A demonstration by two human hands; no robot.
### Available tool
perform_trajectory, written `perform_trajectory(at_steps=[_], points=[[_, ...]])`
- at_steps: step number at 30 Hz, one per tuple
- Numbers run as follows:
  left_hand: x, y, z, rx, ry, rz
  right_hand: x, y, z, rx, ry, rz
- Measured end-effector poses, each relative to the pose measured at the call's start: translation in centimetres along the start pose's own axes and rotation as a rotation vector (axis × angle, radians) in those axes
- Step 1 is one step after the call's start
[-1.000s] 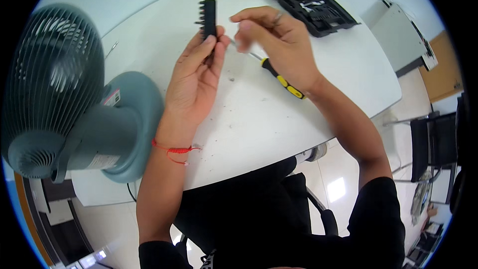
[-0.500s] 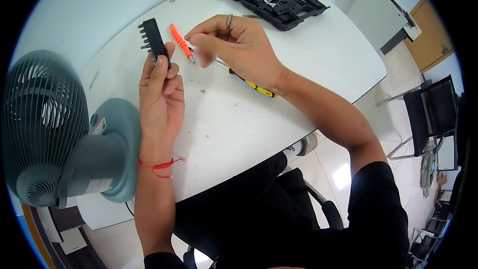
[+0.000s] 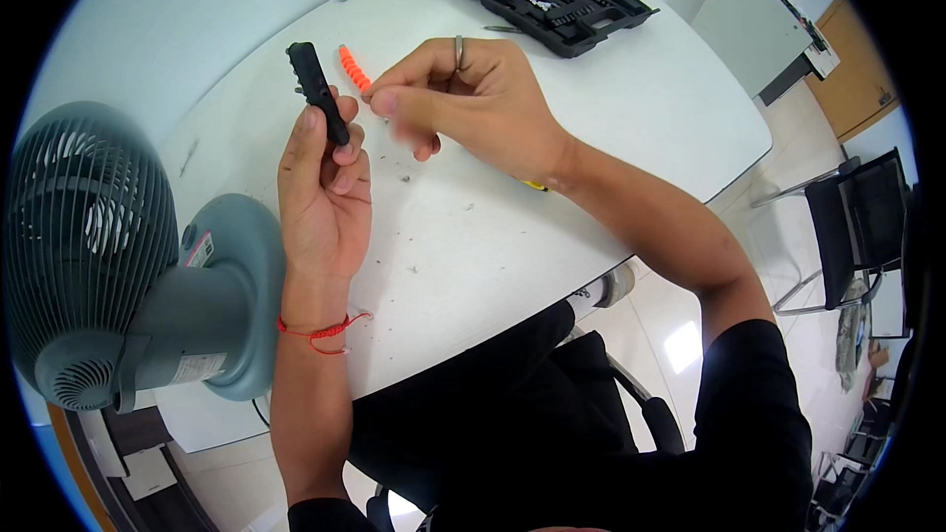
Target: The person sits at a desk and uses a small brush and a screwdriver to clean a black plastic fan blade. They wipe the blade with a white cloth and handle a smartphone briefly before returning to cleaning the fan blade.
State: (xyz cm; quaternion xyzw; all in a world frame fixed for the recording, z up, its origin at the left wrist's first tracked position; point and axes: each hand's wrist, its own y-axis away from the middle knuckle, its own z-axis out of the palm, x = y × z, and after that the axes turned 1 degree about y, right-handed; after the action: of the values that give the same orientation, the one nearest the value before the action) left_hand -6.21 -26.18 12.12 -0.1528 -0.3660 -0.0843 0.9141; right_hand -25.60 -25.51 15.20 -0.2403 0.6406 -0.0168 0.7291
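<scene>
My left hand grips a black bit holder upright, tilted leftward, with short bits poking from its left side. Just to its right, my right hand has thumb and index pinched together; what they hold, if anything, is blurred or hidden. Behind my right fingertips lies an orange ribbed flexible shaft on the white table. A yellow-and-black screwdriver is mostly hidden under my right hand. An open black tool case with sockets and bits sits at the table's back, a paper on its lid.
A grey-green fan stands at the left beside my left arm. A pale wall rises behind the table. At the right are a grey cabinet, a wooden door and a black chair. My chair armrest is below.
Since half a second ago the bit holder has turned more edge-on in my left hand, and my right hand has shifted slightly downward. The view has swung since a second ago.
</scene>
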Motion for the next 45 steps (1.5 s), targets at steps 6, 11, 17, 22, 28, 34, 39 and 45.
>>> perform_trajectory(at_steps=[6,11,17,22,28,34,39,45], points=[[0.1,0.3,0.6,-0.001,0.019,-0.038,-0.2,0.1,0.3,-0.016,-0.026,-0.105],[-0.1,0.4,0.5,-0.031,0.049,-0.045,0.0,0.2,0.4,0.009,0.027,-0.138],[-0.3,0.4,0.5,-0.129,0.082,-0.064,0.2,0.4,0.0,0.031,0.176,-0.256],[-0.6,0.6,1.6,-0.002,-0.013,-0.085,0.5,0.6,0.4,0.078,0.235,-0.233],[-0.8,0.6,1.4,-0.038,-0.133,-0.056,0.4,0.5,0.3,0.068,0.270,-0.227],[-0.8,0.5,1.5,0.003,-0.140,0.000,0.3,0.4,0.6,0.128,0.299,-0.188],[-1.3,0.6,1.2,0.046,-0.203,0.081,0.5,0.3,0.5,0.109,0.282,-0.117],[-1.2,0.6,1.6,0.121,-0.332,0.175,1.1,0.0,0.2,0.076,0.276,-0.148]])
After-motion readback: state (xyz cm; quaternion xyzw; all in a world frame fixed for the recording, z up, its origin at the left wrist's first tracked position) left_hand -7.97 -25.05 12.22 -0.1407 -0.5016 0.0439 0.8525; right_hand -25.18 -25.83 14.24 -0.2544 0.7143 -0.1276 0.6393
